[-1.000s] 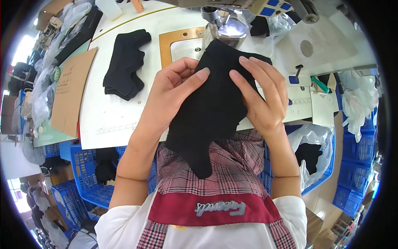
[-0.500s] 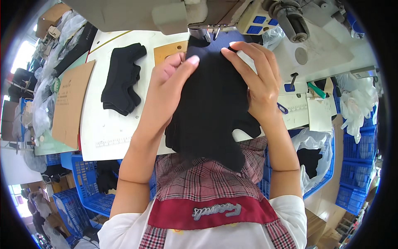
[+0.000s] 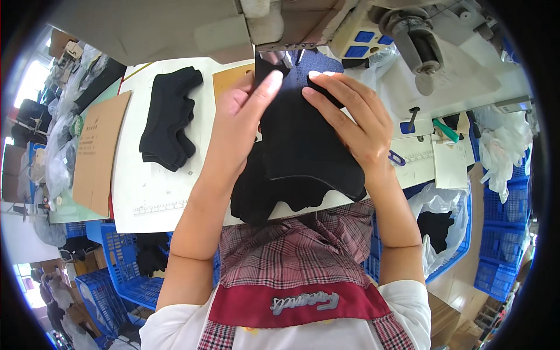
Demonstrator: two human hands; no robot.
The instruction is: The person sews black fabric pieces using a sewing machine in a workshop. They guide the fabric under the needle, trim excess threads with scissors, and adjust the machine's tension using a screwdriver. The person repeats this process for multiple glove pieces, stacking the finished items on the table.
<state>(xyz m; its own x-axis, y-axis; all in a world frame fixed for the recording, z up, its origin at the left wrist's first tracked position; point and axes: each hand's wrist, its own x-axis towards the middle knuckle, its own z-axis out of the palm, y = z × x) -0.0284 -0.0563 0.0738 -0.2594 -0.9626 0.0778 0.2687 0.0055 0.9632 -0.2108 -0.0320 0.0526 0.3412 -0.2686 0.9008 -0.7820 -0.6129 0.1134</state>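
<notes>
I report from the head view. The work item, a flat, soft black fabric piece with a curved lower edge (image 3: 306,137), lies on the glossy white worktable (image 3: 157,189), its far end at the presser foot and needle area of the beige-grey sewing machine (image 3: 286,26). Under the lamp, that far end appears bluish.

I find the left hand (image 3: 240,111) at the piece's left edge, thumb extended along the fabric, fingers curled; their tips are hidden, so I cannot tell whether they pinch it. The right hand (image 3: 359,116) pinches the right edge between thumb and forefinger, its other fingers lightly bent alongside.

Beneath and nearer the body I note further black fabric with a wavy edge (image 3: 256,189), reaching the table's near edge. To the left, apart from the hands, lies a neat stack of black scalloped fabric pieces (image 3: 166,119); beyond it, a flat brown cardboard sheet (image 3: 96,154). Right of the right hand I record a green-handled tool (image 3: 446,131). Below the table at left stands a blue slatted plastic basket (image 3: 119,251) containing dark cloth.
</notes>
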